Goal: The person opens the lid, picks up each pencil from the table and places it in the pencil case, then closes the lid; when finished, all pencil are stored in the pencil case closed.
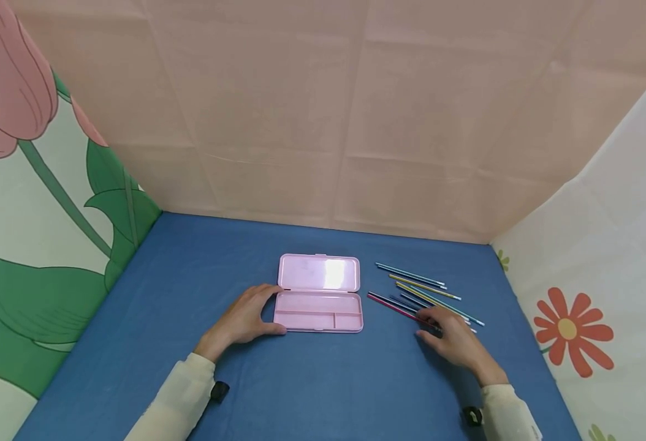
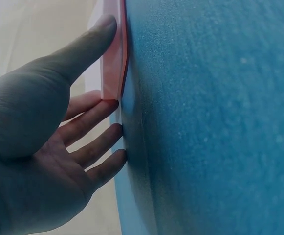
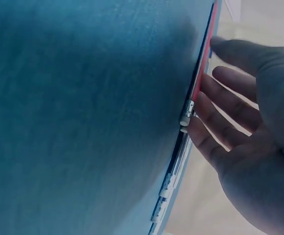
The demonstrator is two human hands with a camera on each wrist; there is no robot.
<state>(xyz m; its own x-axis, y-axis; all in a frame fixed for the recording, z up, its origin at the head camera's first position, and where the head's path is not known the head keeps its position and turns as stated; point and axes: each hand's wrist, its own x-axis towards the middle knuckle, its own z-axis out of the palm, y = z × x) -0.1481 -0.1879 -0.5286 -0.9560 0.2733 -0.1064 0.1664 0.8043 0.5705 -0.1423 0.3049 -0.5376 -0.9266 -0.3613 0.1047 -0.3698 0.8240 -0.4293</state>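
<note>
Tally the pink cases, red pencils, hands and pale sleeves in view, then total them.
Pink case: 1
Red pencil: 1
Hands (left and right): 2
Pale sleeves: 2
Total: 6

Blue cloth [image 1: 323, 380] lies bare between the left hand [image 1: 248, 315] and the right hand [image 1: 455, 337], leaving a wide lane on the near side. Directly right of the left hand, a pink case [image 1: 303, 320] blocks the straight way across. Ahead and left of the right hand, scattered pencils [image 1: 425, 287] bar a low pass, a narrow gap parting them from the case. Outward, room runs from the left hand to a leaf-printed sheet [image 1: 64, 282], and from the right to a flowered sheet [image 1: 621, 245].
</note>
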